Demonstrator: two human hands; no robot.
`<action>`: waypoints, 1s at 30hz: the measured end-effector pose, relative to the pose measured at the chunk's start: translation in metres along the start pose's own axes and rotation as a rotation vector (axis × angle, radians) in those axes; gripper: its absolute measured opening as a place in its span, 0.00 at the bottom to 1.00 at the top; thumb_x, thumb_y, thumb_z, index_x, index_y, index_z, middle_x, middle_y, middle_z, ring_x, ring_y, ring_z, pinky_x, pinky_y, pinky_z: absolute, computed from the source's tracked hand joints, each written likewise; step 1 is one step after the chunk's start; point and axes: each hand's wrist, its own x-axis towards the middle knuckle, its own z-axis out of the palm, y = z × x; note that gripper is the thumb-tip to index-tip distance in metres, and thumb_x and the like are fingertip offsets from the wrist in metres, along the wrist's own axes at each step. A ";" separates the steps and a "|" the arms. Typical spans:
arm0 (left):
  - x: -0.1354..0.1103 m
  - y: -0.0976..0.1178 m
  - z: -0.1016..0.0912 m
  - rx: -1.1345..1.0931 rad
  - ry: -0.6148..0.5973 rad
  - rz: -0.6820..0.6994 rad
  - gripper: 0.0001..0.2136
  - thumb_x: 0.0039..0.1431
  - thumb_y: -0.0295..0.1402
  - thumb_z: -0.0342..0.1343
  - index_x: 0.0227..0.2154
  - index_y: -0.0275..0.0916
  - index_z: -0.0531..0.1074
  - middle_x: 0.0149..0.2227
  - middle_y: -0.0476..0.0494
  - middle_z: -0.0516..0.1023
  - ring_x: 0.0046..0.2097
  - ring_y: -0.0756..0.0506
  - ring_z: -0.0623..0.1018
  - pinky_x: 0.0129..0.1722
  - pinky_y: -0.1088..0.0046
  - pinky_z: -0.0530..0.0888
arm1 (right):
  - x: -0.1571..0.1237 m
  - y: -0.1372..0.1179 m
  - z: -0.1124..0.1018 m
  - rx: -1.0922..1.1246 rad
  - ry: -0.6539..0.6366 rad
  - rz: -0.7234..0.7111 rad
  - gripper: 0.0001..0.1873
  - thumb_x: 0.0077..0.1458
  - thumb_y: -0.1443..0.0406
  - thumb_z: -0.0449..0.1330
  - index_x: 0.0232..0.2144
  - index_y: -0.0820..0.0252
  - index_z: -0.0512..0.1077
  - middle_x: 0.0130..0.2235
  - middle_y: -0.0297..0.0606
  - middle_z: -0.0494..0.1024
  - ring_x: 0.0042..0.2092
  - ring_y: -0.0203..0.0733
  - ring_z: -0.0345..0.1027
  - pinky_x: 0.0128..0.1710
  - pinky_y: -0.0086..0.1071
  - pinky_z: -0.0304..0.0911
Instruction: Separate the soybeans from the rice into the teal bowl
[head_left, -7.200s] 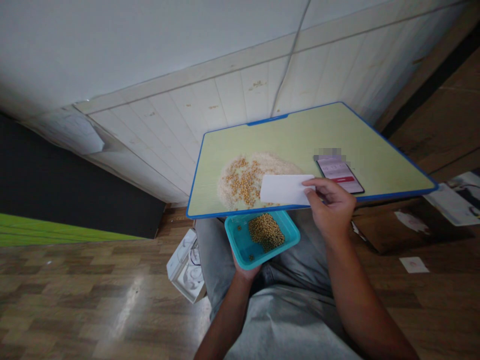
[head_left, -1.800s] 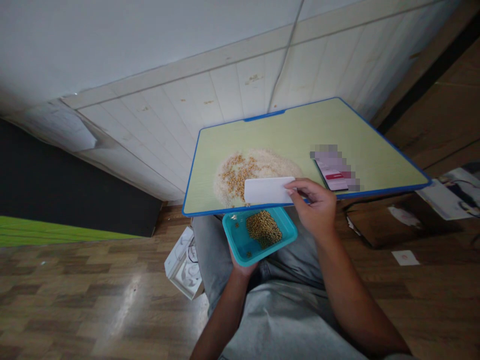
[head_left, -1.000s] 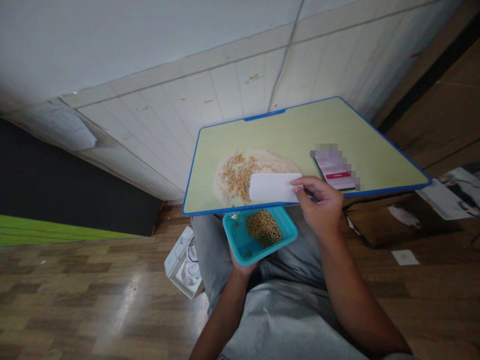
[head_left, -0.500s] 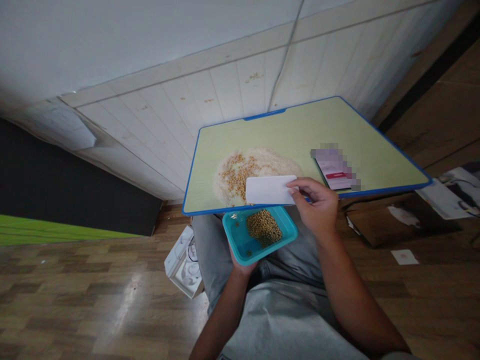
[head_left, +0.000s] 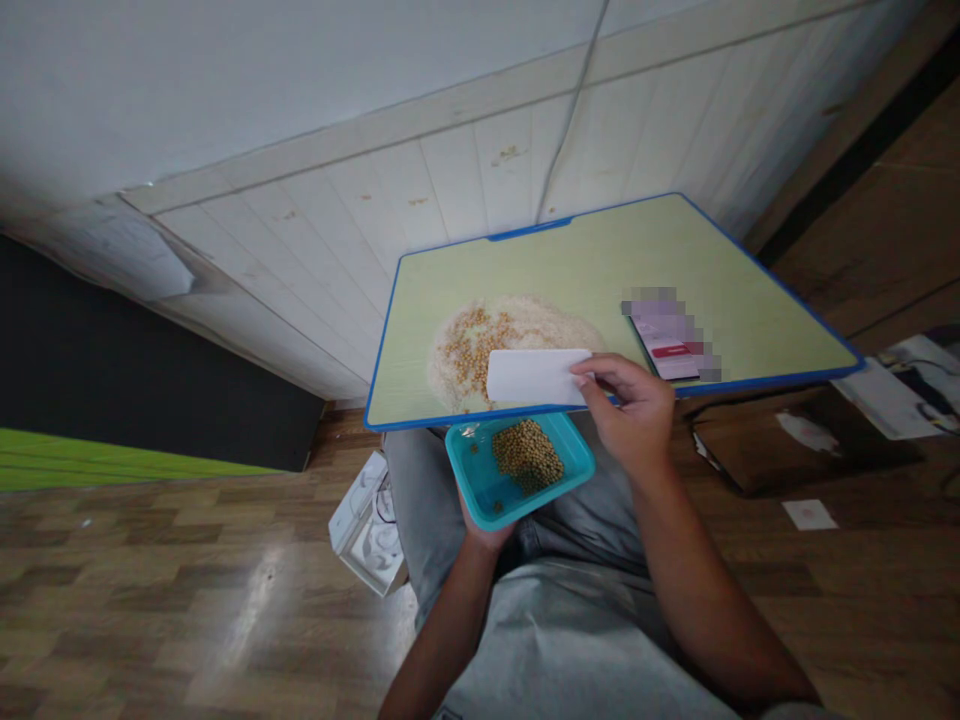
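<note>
My right hand (head_left: pixel 628 405) pinches the right end of a white card (head_left: pixel 536 376) between thumb and fingers, over the table's near edge. Behind the card, golden-brown beans (head_left: pixel 469 345) lie mixed with a spread of pale, rice-like grains (head_left: pixel 551 322). My left hand (head_left: pixel 487 528) holds a turquoise plastic tub (head_left: pixel 459 470) from below, just under the table edge; most of its fingers are hidden beneath the tub. Inside the tub is a heap of similar beans (head_left: pixel 525 452), with a few loose ones at the left.
The light green table (head_left: pixel 592 255) has a blue rim. A phone (head_left: pixel 671 345) lies on its right side, partly pixelated. On the floor, an open white box (head_left: pixel 371 525) sits left of my leg, and a brown bag or box (head_left: pixel 802 440) is at the right.
My right hand and the card have shifted very slightly left and up. The tub and my left hand stay where they were.
</note>
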 end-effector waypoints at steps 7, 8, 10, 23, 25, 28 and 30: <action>0.011 -0.008 -0.016 -0.149 -0.139 0.020 0.36 0.84 0.53 0.33 0.61 0.44 0.87 0.76 0.40 0.81 0.80 0.32 0.73 0.84 0.43 0.65 | -0.002 -0.002 0.006 -0.006 -0.053 0.025 0.07 0.64 0.65 0.69 0.37 0.51 0.89 0.40 0.37 0.93 0.43 0.46 0.89 0.44 0.36 0.83; 0.011 -0.008 -0.017 -0.161 -0.145 0.018 0.36 0.84 0.53 0.32 0.59 0.45 0.87 0.75 0.41 0.81 0.80 0.32 0.74 0.84 0.44 0.65 | -0.002 -0.002 0.006 -0.004 -0.053 0.022 0.06 0.64 0.65 0.69 0.37 0.51 0.89 0.40 0.37 0.93 0.43 0.46 0.89 0.44 0.36 0.83; 0.011 -0.008 -0.018 -0.177 -0.161 0.019 0.36 0.84 0.53 0.32 0.59 0.46 0.88 0.75 0.41 0.82 0.79 0.31 0.75 0.83 0.43 0.67 | -0.003 -0.002 0.006 -0.003 -0.052 0.018 0.06 0.64 0.65 0.69 0.37 0.51 0.89 0.40 0.37 0.93 0.43 0.46 0.89 0.44 0.36 0.83; 0.013 -0.005 -0.019 -0.071 -0.099 0.081 0.29 0.83 0.50 0.41 0.65 0.48 0.85 0.74 0.43 0.82 0.79 0.31 0.75 0.79 0.45 0.74 | -0.005 -0.004 0.009 -0.032 -0.005 0.009 0.06 0.65 0.65 0.69 0.38 0.51 0.88 0.40 0.37 0.92 0.43 0.46 0.88 0.44 0.38 0.84; 0.012 -0.005 -0.017 -0.077 -0.094 0.081 0.29 0.83 0.49 0.40 0.66 0.48 0.85 0.73 0.43 0.84 0.79 0.31 0.76 0.79 0.44 0.74 | -0.005 -0.003 0.008 -0.018 0.016 0.004 0.07 0.65 0.66 0.69 0.38 0.51 0.88 0.40 0.36 0.92 0.43 0.46 0.89 0.43 0.37 0.83; 0.012 -0.006 -0.017 -0.113 -0.112 0.078 0.29 0.83 0.49 0.42 0.65 0.47 0.86 0.71 0.42 0.86 0.78 0.31 0.77 0.80 0.43 0.73 | -0.005 0.000 0.007 -0.012 0.012 0.001 0.07 0.64 0.67 0.69 0.38 0.50 0.89 0.41 0.36 0.92 0.44 0.46 0.89 0.44 0.37 0.83; 0.012 -0.006 -0.018 -0.109 -0.102 0.083 0.28 0.83 0.49 0.44 0.64 0.47 0.86 0.70 0.42 0.86 0.78 0.31 0.77 0.80 0.43 0.73 | -0.005 0.001 0.007 -0.017 -0.003 0.002 0.07 0.64 0.67 0.69 0.38 0.51 0.89 0.41 0.36 0.93 0.44 0.46 0.89 0.45 0.38 0.83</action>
